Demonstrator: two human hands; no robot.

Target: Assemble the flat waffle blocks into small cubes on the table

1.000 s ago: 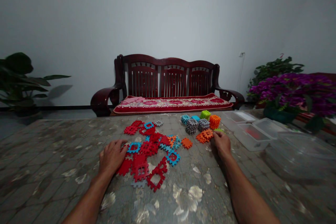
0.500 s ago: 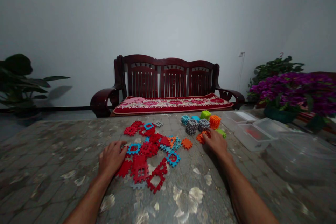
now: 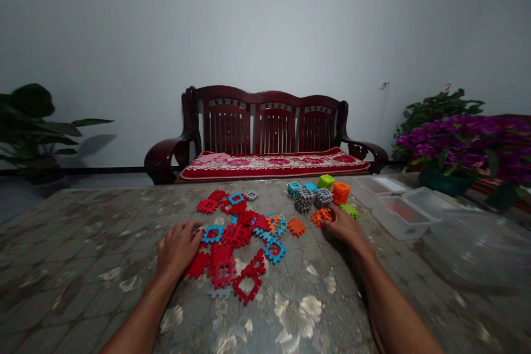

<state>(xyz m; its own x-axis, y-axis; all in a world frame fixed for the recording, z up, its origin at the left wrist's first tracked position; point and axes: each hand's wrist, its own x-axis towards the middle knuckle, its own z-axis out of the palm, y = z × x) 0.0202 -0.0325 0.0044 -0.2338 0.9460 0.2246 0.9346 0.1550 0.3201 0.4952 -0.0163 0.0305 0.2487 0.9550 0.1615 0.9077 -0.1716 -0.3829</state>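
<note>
My left hand (image 3: pixel 177 249) lies palm down with its fingers apart on the red waffle-edged plastic tiles (image 3: pixel 222 268) at the near left of a loose pile. Blue, orange and grey tiles (image 3: pixel 274 250) are mixed into that pile. My right hand (image 3: pixel 343 228) rests on the table with its fingertips against a small stack of orange tiles (image 3: pixel 322 217). Just beyond it stand cubes built from such tiles: grey (image 3: pixel 305 200), orange (image 3: pixel 341 193) and lime green (image 3: pixel 326 181). A flattened green piece (image 3: pixel 349 211) lies to the right of my right hand.
Several clear plastic boxes (image 3: pixel 400 217) stand on the right of the patterned tabletop (image 3: pixel 83 243), with a larger clear container (image 3: pixel 477 246) nearer me. Beyond the table edge are a dark wooden bench (image 3: pixel 265 121), purple flowers (image 3: pixel 464 144) and a leafy plant (image 3: pixel 33 133).
My right hand has moved left, up to the orange tiles, and the green piece beside it now shows fully. My left hand has barely moved.
</note>
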